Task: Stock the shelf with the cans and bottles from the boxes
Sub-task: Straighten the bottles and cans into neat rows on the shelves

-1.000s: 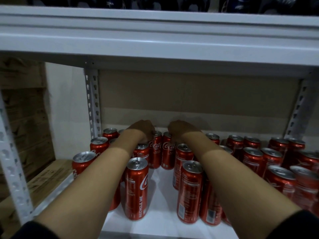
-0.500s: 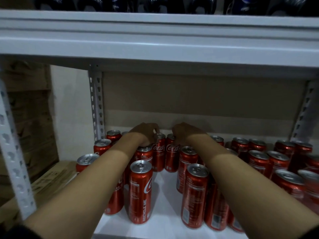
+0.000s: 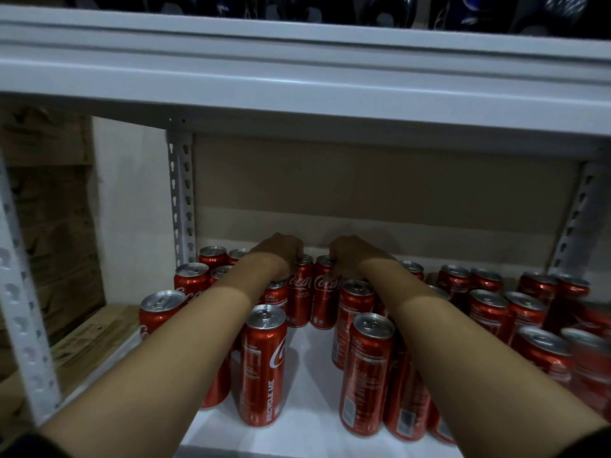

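Both arms reach deep into the white metal shelf (image 3: 307, 385), toward the middle of the frame. The left hand (image 3: 281, 254) lies over the top of a red Coca-Cola can (image 3: 300, 292) at the back, fingers curled down around its rim. The right hand (image 3: 353, 256) does the same on the neighbouring back can (image 3: 325, 294); the two cans stand upright, touching side by side, close to the brown cardboard backing (image 3: 380, 180).

More red cans crowd the shelf around the forearms. A tall front can (image 3: 263, 368) stands upright just right of the left forearm, and another front can (image 3: 367, 375) stands just left of the right forearm, leaving a bare white lane between them. A cluster of cans (image 3: 191, 279) fills the left back corner beside the perforated upright post (image 3: 180, 193), and a looser group of cans (image 3: 515, 309) spreads over the right of the frame, blurred at the edge.

The upper shelf board (image 3: 297, 71) spans the top, with dark bottles (image 3: 380, 8) above it. Cardboard boxes (image 3: 43, 209) sit at the left.
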